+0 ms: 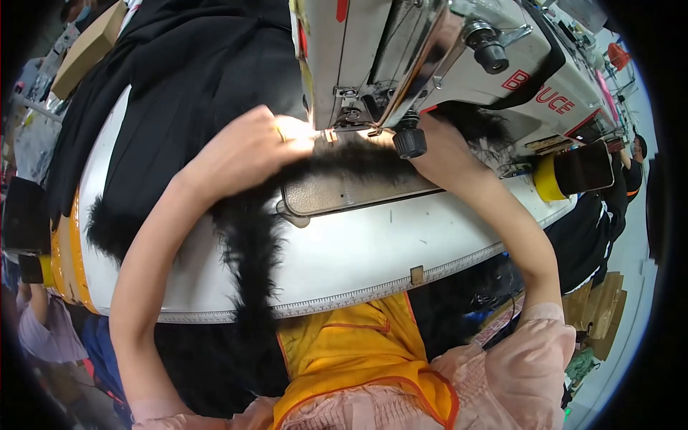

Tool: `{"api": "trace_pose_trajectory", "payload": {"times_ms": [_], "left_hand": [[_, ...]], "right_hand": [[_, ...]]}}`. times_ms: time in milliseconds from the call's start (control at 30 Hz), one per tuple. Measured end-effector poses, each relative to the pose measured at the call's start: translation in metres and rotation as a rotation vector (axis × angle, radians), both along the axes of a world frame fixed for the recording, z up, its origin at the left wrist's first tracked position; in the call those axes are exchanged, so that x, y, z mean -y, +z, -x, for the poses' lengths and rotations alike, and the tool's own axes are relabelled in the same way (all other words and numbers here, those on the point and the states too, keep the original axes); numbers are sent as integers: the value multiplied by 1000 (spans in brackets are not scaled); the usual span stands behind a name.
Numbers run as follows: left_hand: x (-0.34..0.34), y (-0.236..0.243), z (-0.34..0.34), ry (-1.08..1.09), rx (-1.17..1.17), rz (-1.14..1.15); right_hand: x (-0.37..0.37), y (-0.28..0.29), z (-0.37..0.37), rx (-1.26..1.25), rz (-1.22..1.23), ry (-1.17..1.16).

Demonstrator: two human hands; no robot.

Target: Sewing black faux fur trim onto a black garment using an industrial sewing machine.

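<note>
A black fluffy fur trim (254, 247) runs from the table's front edge up past the metal needle plate (315, 197) of a sewing machine (473, 86). My left hand (251, 150) is closed on the trim and on black fabric (193, 79), just left of the needle; its fingertips are washed out by the lamp. My right hand (441, 154) reaches round the right side of the needle area, over the trim. The machine head and a black knob (410, 140) hide most of its fingers.
The white table (358, 244) has a ruler strip (459, 265) along its curved front edge. A yellow-and-black roll-shaped item (552, 179) stands at the right. Dark fabric piles lie at the far left. A cardboard box (89, 46) and other people are farther off.
</note>
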State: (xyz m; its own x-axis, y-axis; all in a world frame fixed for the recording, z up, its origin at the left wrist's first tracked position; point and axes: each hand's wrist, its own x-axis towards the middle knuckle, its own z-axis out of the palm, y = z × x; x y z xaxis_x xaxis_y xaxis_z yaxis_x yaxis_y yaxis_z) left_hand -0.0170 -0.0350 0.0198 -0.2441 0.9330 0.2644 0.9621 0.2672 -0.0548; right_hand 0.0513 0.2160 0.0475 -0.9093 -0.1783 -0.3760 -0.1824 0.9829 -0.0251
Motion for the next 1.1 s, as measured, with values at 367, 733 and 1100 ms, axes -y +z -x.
{"api": "trace_pose_trajectory", "payload": {"times_ms": [367, 733, 1100], "left_hand": [[-24, 20, -89, 128, -150, 92], [3, -10, -86, 77, 9, -98], [9, -7, -48, 116, 44, -60]], "right_hand": [[-17, -17, -22, -361, 182, 733], [-13, -37, -28, -650, 130, 644], [-18, -43, 2, -796, 44, 562]]}}
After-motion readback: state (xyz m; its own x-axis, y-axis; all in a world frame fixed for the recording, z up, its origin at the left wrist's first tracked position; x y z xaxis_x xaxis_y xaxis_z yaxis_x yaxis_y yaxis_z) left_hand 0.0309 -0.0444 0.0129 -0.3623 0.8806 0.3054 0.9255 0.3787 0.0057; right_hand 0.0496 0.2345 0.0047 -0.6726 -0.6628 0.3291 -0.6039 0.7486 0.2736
